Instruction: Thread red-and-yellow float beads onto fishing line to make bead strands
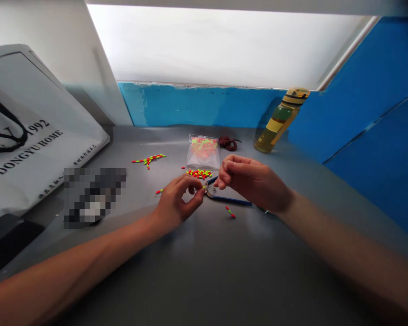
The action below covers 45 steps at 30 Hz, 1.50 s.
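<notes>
Yellow-green bead, near the middle of the frame in the head view, sits right at the fingertips of the left hand, whose thumb and forefinger are pinched together on it. To its right is the right hand, fingers curled inward and their tips apart from the bead; whether they meet or grip anything is too small to tell. Between and below the hands, pliers with blue handles lie on the grey bench, their head just beside the pinched bead and partly screened by the right hand. Just above the left fingers is a loose pile of red and yellow-green beads, with a clear bag of more beads behind it. A cluster of joined beads lies left of centre, well apart from both hands, and a short bead piece rests below the pliers. Farther back, a dark red cord lies coiled beside the bag, and a yellowish bottle stands at upper right. A large white printed carrier fills the left edge, near a pixelated object.
</notes>
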Tool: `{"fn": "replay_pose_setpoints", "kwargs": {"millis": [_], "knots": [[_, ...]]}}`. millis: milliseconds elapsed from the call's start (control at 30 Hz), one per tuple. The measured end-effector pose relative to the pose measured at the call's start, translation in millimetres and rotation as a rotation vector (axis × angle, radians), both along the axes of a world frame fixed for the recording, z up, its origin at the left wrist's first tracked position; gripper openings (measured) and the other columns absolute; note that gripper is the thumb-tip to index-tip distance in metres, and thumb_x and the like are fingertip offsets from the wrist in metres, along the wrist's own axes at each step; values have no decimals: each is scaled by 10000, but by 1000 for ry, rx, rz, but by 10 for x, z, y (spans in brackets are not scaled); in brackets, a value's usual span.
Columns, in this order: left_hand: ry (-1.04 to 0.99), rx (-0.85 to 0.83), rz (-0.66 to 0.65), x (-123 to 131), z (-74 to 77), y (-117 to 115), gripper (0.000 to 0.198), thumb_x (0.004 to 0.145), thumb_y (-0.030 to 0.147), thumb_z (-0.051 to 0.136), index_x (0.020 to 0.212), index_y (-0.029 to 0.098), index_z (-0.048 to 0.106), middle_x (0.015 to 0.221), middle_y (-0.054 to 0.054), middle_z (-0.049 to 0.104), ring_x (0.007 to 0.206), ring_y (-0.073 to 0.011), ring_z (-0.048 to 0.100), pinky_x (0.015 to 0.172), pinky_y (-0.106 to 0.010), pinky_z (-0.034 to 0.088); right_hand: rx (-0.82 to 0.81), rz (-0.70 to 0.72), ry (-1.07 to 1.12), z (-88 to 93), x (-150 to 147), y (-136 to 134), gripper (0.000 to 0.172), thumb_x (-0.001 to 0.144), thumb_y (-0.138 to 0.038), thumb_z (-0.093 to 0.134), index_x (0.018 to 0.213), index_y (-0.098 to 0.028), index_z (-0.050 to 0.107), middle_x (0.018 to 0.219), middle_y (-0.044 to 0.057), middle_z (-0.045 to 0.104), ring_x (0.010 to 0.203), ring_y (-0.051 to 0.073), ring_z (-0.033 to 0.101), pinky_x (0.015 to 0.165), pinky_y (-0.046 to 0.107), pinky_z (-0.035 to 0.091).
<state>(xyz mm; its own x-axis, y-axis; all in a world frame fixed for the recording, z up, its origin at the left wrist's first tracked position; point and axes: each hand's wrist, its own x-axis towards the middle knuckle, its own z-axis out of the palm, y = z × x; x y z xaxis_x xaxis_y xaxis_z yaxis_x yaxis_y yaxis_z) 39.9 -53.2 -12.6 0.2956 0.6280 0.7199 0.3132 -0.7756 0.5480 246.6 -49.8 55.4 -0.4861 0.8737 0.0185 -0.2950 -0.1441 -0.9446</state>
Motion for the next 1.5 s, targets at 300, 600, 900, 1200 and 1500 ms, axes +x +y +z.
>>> {"fn": "replay_pose_setpoints", "kwargs": {"millis": [300, 600, 900, 1200, 1500], "knots": [[19, 44, -3, -2, 14, -6, 108, 860, 106, 621, 886, 199, 573, 810, 3, 626, 700, -111, 556, 658, -264, 484, -81, 105, -39, -54, -6, 6, 204, 903, -263, 632, 745, -181, 534, 642, -40, 385, 561, 102, 380, 608, 279, 500], [-17, 71, 68, -17, 12, 7, 114, 867, 117, 640, 930, 200, 594, 946, -40, 659, 904, -163, 639, 812, -337, 535, -208, 472, -288, -119, 49, 25, 264, 911, -332, 647, 764, -180, 490, 580, -74, 371, 468, 58, 262, 390, 166, 246], [-25, 97, 129, -27, 24, -21, 105, 879, 147, 657, 940, 213, 602, 1001, -43, 653, 967, -182, 643, 888, -392, 524, -199, 814, -556, -92, 160, 70, 309, 846, -421, 707, 775, -169, 544, 616, -60, 466, 486, 65, 396, 425, 190, 314], [-17, 101, 149, -28, 11, -11, 90, 870, 173, 673, 922, 219, 616, 1016, -46, 679, 980, -203, 652, 867, -411, 520, 461, -58, -808, -76, -24, 10, 590, 967, -631, 422, 605, -181, 542, 551, -15, 480, 521, 103, 400, 524, 266, 315], [19, 129, 115, -25, 22, -1, 130, 843, 144, 699, 904, 225, 617, 924, -21, 720, 922, -192, 669, 848, -395, 509, 654, -152, -695, -116, -92, -70, 183, 910, -366, 661, 864, -192, 696, 892, 51, 678, 800, 168, 597, 710, 302, 448]]}}
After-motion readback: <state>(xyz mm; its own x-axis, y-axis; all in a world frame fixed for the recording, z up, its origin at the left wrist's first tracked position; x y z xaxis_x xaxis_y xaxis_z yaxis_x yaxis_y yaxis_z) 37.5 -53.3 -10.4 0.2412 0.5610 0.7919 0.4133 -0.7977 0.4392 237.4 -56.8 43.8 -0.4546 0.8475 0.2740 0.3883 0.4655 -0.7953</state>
